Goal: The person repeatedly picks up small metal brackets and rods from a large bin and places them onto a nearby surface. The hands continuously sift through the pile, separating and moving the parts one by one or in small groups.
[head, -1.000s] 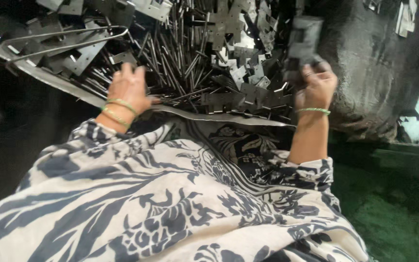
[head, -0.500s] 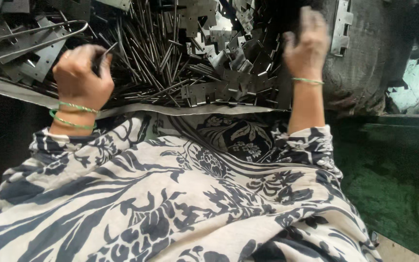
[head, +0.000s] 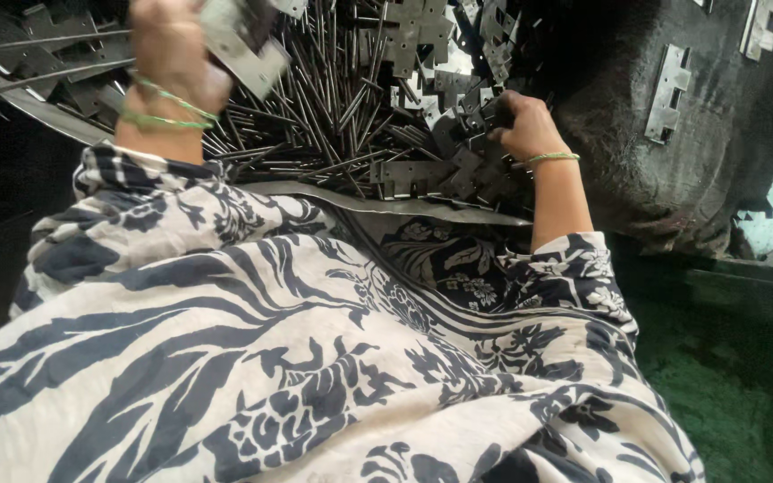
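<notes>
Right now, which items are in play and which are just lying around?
In hand:
- left hand holds a flat metal hinge plate
- right hand digs into the pile of hinge plates
- thin metal pins heaped between the hands

Lying about:
- hinge plate on the dark mound at right
- curved metal tray rim
- patterned cloth over the lap

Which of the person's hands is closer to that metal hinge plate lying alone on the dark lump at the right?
The right hand. It rests in the pile just left of the hinge plate; the left hand is raised far across.
</notes>
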